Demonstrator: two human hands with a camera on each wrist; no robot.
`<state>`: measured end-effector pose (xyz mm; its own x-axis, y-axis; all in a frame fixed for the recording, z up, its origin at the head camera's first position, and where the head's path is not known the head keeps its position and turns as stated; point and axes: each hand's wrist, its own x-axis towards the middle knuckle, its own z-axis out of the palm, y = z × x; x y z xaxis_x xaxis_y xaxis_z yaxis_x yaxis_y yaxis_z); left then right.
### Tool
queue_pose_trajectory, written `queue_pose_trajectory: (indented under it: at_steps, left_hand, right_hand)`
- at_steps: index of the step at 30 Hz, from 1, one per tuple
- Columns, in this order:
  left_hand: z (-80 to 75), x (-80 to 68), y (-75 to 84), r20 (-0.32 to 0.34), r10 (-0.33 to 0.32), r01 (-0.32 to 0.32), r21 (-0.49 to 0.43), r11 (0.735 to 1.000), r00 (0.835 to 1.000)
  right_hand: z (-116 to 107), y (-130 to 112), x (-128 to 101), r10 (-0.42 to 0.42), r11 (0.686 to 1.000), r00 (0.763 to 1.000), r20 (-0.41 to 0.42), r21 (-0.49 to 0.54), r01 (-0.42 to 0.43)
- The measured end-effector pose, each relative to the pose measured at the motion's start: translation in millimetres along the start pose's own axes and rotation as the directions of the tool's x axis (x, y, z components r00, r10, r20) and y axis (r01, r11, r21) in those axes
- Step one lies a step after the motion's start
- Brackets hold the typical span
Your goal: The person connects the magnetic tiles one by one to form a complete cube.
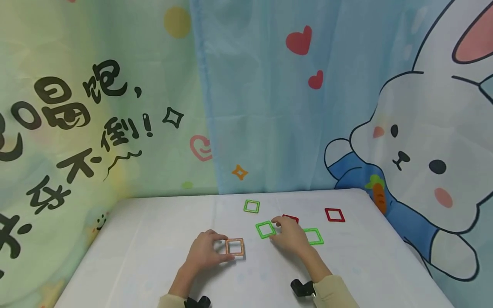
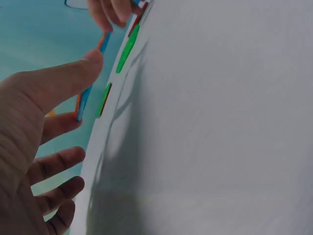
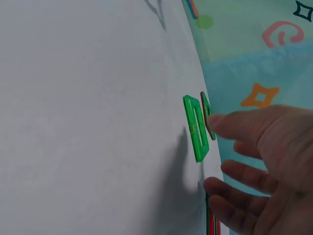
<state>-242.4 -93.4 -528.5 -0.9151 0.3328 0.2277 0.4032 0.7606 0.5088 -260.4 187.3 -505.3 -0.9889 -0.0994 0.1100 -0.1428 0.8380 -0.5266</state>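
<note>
On a white table (image 1: 154, 239) before cartoon curtains, our left hand (image 1: 204, 252) pinches the orange square frame (image 1: 235, 247). Just right of it, our right hand (image 1: 290, 235), fingers relaxed, touches a green frame (image 1: 265, 229). These frames look light, stiff; we judge the edges the best hold.

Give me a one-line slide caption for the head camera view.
Left hand pinches an orange square frame while the right hand touches a green square frame on a white table.

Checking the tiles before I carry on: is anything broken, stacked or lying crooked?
Nothing looks damaged. The green tile by the right hand lies turned at an angle to the other squares. The left hand pinches the orange tile, flat on the table.
</note>
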Motion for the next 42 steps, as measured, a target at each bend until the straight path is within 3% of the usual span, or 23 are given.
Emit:
queue_pose_trajectory:
  at_steps: [8,14,23,28,33,42]
  left_hand:
    - [12.7,-3.6,3.1,0.014,0.018,-0.019,0.042,0.999,1.0]
    - [13.2,-3.9,4.8,0.058,-0.039,0.035,0.078,0.996,0.998]
    - [15.7,-6.6,-1.7,0.086,-0.043,0.041,0.032,0.999,0.995]
    - [17.9,-5.7,-4.4,0.099,-0.059,0.06,-0.013,0.998,0.993]
    - [19.5,-6.1,-4.8,0.124,-0.077,0.086,-0.067,0.994,0.989]
    - [16.0,-7.1,-5.8,0.129,-0.089,0.101,-0.088,0.991,0.988]
  right_hand:
    - [1,-3,20,0.062,0.998,0.993,0.099,-0.022,-0.06]
    - [0,-7,29,0.073,0.996,0.98,0.184,0.036,-0.081]
    - [0,-1,34,0.073,0.994,0.965,0.251,0.065,-0.092]
    - [-1,3,36,0.075,0.987,0.96,0.271,0.119,-0.111]
    - [-3,6,39,0.06,0.991,0.956,0.286,0.099,-0.091]
    - [5,10,42,0.026,0.989,0.98,0.198,0.141,-0.054]
